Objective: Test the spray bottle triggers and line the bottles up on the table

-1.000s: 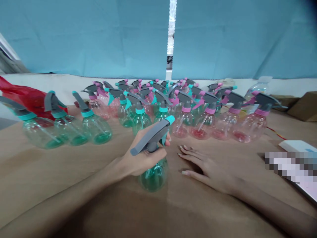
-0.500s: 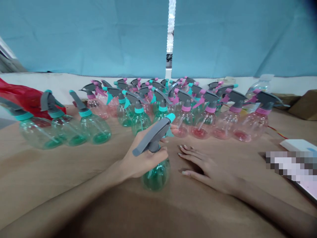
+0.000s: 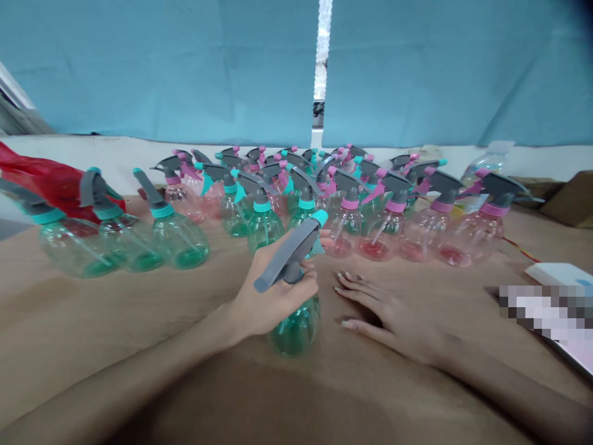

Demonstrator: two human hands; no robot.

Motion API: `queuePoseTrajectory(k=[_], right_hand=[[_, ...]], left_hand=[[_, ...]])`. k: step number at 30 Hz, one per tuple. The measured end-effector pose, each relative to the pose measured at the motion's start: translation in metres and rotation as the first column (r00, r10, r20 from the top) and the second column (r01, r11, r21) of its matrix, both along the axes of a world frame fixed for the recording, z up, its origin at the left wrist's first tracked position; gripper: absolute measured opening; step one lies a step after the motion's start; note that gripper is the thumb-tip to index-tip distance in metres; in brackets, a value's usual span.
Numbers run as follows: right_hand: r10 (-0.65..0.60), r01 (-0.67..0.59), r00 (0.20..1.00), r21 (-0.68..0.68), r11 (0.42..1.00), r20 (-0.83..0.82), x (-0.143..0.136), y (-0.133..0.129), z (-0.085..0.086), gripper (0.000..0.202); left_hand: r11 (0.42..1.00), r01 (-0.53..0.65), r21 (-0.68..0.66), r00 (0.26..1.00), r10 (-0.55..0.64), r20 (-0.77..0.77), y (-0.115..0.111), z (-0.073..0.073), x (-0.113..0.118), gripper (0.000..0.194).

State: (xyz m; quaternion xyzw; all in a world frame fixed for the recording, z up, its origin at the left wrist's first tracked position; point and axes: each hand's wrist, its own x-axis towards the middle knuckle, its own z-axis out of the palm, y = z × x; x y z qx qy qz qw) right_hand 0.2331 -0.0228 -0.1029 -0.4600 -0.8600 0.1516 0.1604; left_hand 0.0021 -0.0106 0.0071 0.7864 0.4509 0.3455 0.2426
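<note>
A green see-through spray bottle (image 3: 295,330) with a grey trigger head and a teal nozzle stands upright on the brown table (image 3: 222,395), in front of me. My left hand (image 3: 273,296) is wrapped round its neck, just under the head, and the nozzle points away and to the right. Resting on the table to the right of this bottle, my right hand (image 3: 377,309) lies palm down with its fingers spread, holding nothing. Beyond both hands, the nearest bottles are a green spray bottle (image 3: 265,227) and a pink spray bottle (image 3: 374,238).
Several green and pink spray bottles crowd the back. Three green ones, including one green bottle (image 3: 180,241), stand at left by a red plastic bag (image 3: 50,179). At right are a white box (image 3: 560,275), a clear bottle (image 3: 493,154) and a brown box (image 3: 572,201).
My left hand and the spray bottle have shifted very slightly to the right, with the head tipped a little. My right hand stays where it was.
</note>
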Motion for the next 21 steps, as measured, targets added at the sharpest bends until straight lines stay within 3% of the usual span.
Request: queuePoseTrajectory(k=[10,21], right_hand=[[0.001,-0.001,1.0,0.009,1.0,0.014,-0.0006,-0.0004,0.0013,0.061],[0.004,-0.004,1.0,0.017,1.0,-0.029,0.0015,0.0005,-0.0046,0.059]], left_hand=[[0.996,0.089,0.005,0.989,-0.089,0.116,0.0028,-0.0033,-0.0006,0.041],[0.998,0.057,-0.012,0.995,-0.056,0.08,0.0023,-0.0041,-0.0012,0.044]])
